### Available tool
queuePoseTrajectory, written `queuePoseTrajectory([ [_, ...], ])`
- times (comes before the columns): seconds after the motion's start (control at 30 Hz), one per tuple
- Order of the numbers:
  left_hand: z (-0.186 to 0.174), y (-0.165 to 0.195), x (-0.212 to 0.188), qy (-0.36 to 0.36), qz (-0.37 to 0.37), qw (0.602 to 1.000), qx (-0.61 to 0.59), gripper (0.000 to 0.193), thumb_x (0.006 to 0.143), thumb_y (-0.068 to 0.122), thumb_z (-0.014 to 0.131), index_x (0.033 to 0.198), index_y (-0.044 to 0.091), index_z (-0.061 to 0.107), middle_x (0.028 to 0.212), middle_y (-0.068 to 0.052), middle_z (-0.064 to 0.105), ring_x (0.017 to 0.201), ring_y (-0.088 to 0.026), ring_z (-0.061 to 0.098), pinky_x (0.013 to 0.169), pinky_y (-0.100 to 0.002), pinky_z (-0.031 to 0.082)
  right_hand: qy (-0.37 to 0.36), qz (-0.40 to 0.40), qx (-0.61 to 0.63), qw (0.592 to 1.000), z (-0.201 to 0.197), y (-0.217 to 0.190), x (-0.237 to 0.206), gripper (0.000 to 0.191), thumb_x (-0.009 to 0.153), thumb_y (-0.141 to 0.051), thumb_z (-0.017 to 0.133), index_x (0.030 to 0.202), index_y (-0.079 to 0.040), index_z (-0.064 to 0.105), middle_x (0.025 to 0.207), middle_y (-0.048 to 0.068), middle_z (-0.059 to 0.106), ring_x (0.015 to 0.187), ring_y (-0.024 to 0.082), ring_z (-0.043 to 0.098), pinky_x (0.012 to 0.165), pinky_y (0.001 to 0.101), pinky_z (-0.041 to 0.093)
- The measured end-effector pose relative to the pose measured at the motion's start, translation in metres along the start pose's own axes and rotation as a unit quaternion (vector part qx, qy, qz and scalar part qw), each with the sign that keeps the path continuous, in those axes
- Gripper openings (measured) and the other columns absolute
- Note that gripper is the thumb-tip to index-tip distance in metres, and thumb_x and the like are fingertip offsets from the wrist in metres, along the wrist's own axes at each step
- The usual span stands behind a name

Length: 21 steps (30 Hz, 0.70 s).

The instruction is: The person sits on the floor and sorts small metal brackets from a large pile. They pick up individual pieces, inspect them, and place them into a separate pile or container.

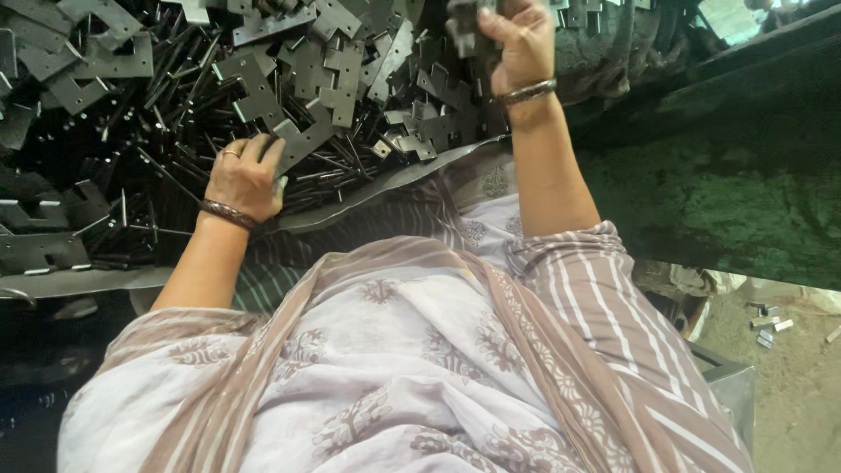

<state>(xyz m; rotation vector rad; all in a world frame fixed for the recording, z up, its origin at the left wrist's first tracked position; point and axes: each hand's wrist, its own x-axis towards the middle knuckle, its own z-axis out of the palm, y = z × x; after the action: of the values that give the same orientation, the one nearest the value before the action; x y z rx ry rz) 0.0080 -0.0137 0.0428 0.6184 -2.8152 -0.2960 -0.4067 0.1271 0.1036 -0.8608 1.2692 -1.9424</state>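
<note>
My left hand (243, 178), with a ring and a bangle, rests on a heap of dark metal pins (166, 131) and closes on the lower end of a flat notched metal plate (302, 138). My right hand (519, 44), also with a bangle, is raised at the top of the view and grips a small stack of grey metal plates (466, 22). Many more notched hinge-like plates (333, 66) lie jumbled over the pins between the two hands.
A curved sheet-metal tray edge (385, 184) borders the heap just in front of my lap. A dark grimy machine surface (718, 175) fills the right side. Small metal pieces (769, 326) lie on the dirt floor at lower right.
</note>
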Motion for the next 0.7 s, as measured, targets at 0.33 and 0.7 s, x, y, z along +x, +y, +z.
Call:
queuePoseTrajectory([
  [0.33,-0.046,0.017,-0.010,0.142,-0.061,0.988,0.017,0.028,0.087,0.001,0.069,0.112,0.012,0.074,0.117,-0.003,0.075,0.098,-0.025,0.072,0.087,-0.039,0.057,-0.060,-0.203,-0.376,0.902,0.001,0.017,0.004,0.065,0.096,0.017,0.063,0.156,-0.002,0.047,0.130,0.017,0.074,0.108,0.029,0.073,0.093,0.0370,0.060],
  [0.7,-0.034,-0.019,-0.052,0.222,-0.296,0.899,-0.235,0.039,0.090,0.002,0.081,0.126,0.004,0.065,0.125,-0.012,0.073,0.093,-0.023,0.070,0.081,-0.032,0.058,-0.081,-0.285,-0.671,0.680,0.017,0.001,0.056,0.068,0.081,0.017,0.052,0.148,0.004,0.050,0.135,0.029,0.064,0.097,0.038,0.072,0.085,0.0374,0.062],
])
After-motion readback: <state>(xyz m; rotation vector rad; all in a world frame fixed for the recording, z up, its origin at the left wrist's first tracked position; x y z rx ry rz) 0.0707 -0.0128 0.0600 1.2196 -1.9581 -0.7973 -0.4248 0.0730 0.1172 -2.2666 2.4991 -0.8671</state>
